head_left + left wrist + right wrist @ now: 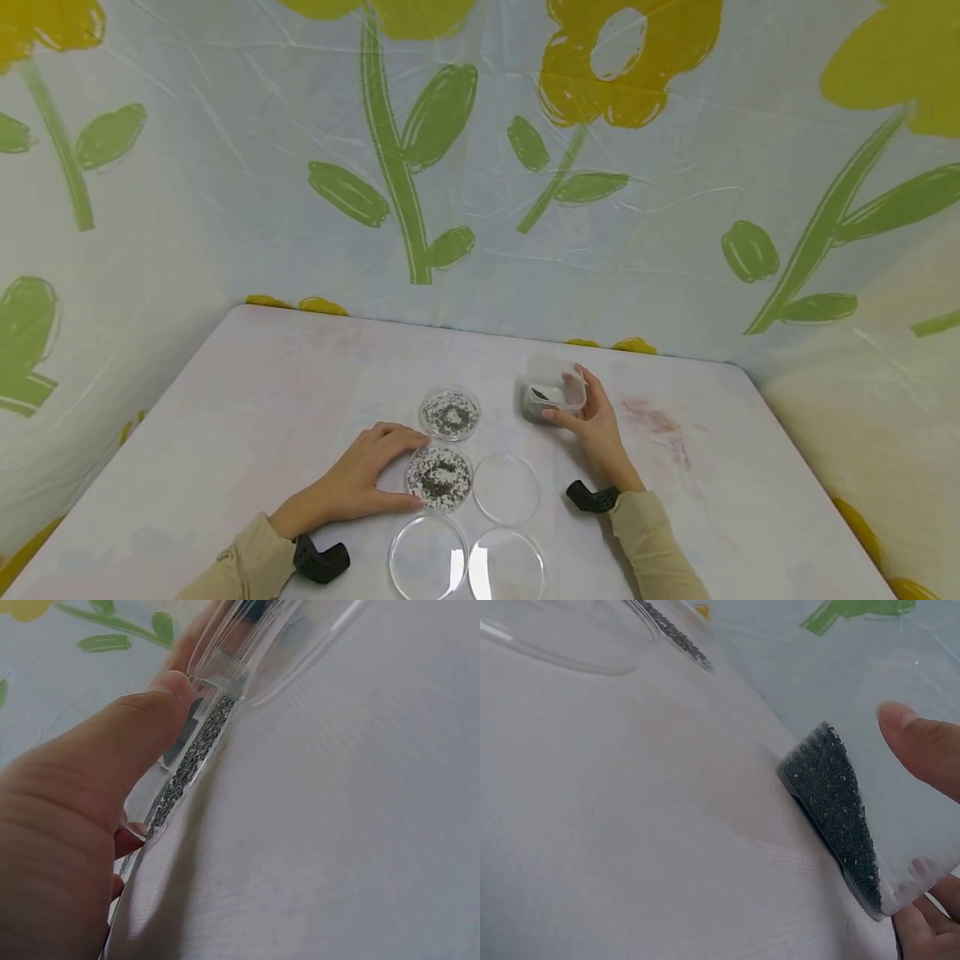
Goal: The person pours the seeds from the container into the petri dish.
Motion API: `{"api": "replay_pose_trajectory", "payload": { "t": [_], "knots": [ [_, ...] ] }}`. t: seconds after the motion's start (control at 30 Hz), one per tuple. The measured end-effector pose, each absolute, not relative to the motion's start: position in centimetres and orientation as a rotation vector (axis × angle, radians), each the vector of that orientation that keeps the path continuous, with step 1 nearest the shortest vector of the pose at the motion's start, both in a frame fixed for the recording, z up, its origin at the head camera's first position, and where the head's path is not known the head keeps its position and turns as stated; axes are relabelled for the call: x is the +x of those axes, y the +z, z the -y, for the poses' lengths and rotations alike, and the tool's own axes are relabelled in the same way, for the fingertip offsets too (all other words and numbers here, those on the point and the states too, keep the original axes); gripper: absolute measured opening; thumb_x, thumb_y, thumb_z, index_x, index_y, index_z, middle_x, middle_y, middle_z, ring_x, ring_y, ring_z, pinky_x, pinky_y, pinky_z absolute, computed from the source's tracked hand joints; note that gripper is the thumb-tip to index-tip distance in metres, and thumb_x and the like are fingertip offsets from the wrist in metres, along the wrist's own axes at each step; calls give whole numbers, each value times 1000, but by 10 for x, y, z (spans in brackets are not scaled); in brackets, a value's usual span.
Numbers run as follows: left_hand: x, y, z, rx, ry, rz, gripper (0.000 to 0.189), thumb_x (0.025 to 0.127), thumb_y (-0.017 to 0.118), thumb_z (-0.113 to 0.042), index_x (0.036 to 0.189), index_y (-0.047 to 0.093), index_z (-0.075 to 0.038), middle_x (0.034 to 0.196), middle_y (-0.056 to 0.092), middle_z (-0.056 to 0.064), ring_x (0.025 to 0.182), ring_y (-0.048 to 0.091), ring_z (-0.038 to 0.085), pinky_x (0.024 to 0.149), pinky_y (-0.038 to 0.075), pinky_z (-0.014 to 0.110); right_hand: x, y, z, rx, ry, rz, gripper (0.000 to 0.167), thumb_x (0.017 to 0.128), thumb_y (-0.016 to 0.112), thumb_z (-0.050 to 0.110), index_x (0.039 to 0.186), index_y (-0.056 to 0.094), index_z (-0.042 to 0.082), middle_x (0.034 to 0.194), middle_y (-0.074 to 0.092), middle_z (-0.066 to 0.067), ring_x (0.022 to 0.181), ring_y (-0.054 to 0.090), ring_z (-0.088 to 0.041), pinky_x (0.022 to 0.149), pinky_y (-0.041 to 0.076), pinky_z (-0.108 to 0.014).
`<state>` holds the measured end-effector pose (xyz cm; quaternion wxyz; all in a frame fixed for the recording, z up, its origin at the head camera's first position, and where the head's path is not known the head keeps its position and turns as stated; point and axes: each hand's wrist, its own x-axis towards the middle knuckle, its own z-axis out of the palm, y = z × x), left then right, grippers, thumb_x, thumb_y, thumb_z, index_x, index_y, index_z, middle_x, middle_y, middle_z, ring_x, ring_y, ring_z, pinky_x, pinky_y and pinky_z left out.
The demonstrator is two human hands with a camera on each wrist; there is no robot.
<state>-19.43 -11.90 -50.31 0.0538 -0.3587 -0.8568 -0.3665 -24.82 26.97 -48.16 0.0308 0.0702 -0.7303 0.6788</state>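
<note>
My left hand (352,483) holds a round clear petri dish (440,478) on the table, thumb at its near edge and fingers at the far edge. Dark seed-like grains lie scattered in this dish; the left wrist view shows them as a grey layer (191,761) behind its clear wall. My right hand (597,433) grips a clear plastic tub (576,398) by its side, right of the dishes. Tilted in the right wrist view, the tub has a mass of dark grains (832,810) slanting to its lower end. Just beyond the held dish sits another petri dish (450,413) with similar grains.
Three clear round dishes or lids lie close by: one right of the held dish (506,490), two nearer me, at left (428,557) and right (507,567). A white cloth covers the table (300,383). Behind it hangs a flower-printed sheet (480,192).
</note>
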Motion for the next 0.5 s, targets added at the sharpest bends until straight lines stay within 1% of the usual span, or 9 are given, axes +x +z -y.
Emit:
{"api": "replay_pose_trajectory", "payload": {
  "t": [0.07, 0.17, 0.27, 0.37, 0.43, 0.5],
  "knots": [
    [-194, -503, 119, -1088, -1114, 2606, 78, 78, 74, -64, 142, 54, -23, 140, 49, -10, 128, 41, 13, 100, 36, 50, -248, -482, -270, 214, 2071, 2274, 98, 82, 79, -1, 158, 19, 13, 157, 32, -14, 137, 36, -30, 89, 46, -15],
    [-194, -505, 119, -1087, -1101, 2597, 77, 78, 74, -62, 142, 55, -23, 139, 50, -9, 127, 41, 14, 99, 37, 50, -247, -483, -269, 223, 2042, 2302, 100, 82, 80, 2, 158, 16, 12, 157, 32, -16, 141, 33, -28, 96, 42, -16],
    [-194, -505, 119, -1088, -1098, 2584, 76, 79, 74, -62, 141, 55, -22, 139, 51, -8, 127, 42, 14, 99, 37, 50, -246, -483, -268, 226, 2009, 2300, 100, 82, 80, 1, 158, 16, 9, 156, 31, -16, 145, 29, -26, 110, 33, -25],
    [-194, -505, 117, -1094, -1102, 2580, 78, 78, 74, -62, 142, 54, -22, 139, 50, -9, 127, 42, 14, 100, 37, 50, -238, -482, -265, 162, 1993, 2272, 99, 82, 79, 0, 157, 15, 7, 156, 29, -16, 145, 27, -27, 116, 24, -34],
    [-195, -504, 117, -1096, -1109, 2584, 79, 78, 74, -63, 142, 54, -22, 140, 50, -9, 128, 41, 13, 101, 36, 49, -228, -481, -263, 83, 1996, 2239, 98, 82, 79, -2, 156, 15, 5, 155, 27, -17, 144, 28, -28, 117, 23, -37],
    [-195, -504, 117, -1097, -1103, 2586, 79, 77, 73, -64, 142, 54, -23, 140, 50, -10, 127, 41, 13, 101, 36, 49, -215, -479, -260, -6, 2013, 2197, 95, 83, 77, -3, 155, 16, 4, 154, 27, -17, 143, 30, -29, 115, 27, -36]
  ]
}}
